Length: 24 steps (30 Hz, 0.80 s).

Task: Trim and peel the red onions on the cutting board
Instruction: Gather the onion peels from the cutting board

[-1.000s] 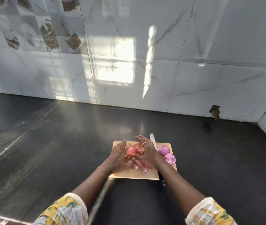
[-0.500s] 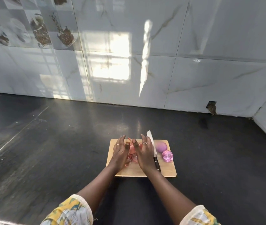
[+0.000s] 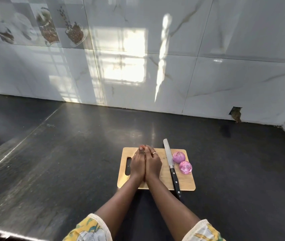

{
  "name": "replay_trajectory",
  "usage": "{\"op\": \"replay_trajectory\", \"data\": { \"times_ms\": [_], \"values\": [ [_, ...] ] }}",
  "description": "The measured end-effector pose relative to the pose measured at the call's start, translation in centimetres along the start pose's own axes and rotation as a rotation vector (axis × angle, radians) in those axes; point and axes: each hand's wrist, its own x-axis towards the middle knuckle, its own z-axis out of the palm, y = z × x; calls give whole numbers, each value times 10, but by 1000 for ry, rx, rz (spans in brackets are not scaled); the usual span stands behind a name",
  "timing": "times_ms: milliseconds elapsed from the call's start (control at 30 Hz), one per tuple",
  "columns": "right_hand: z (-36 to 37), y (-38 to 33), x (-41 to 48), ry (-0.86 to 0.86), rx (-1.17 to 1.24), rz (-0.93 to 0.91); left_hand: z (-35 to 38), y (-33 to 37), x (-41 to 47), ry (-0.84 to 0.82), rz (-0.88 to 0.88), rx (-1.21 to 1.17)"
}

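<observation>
While my left hand [image 3: 137, 164] and right hand [image 3: 153, 163] lie pressed side by side, fingers straight, on the cutting board [image 3: 186, 181], the far onion [image 3: 178, 157] and near onion [image 3: 185, 167] sit right of them, beyond the knife [image 3: 170, 162], which runs near to far; my right hand is closer.

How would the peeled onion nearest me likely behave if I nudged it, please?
The nearer peeled onion looks round, so it would probably roll, perhaps against the knife or off the cutting board's edge. Its glossy, skinless surface suggests it may be slippery to grip.
</observation>
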Motion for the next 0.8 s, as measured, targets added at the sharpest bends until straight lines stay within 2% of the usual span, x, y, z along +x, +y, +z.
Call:
{"op": "replay_trajectory", "data": {
  "times_ms": [167,367,433,567,800],
  "values": [
    [-3,-1,0,-24,264,139,7,-9,-1,42,-146,-338],
    [-10,-16,-3,-84,639,331,5,0,-2,56,-218,-594],
    [-10,-19,-4,-108,694,351,2,2,-2,71,-220,-642],
    [-1,-22,-10,-143,565,289,-4,-6,-1,88,-231,-682],
    [21,-21,-15,-112,56,3,-21,-8,2,3,-284,-882]
  ]
}}
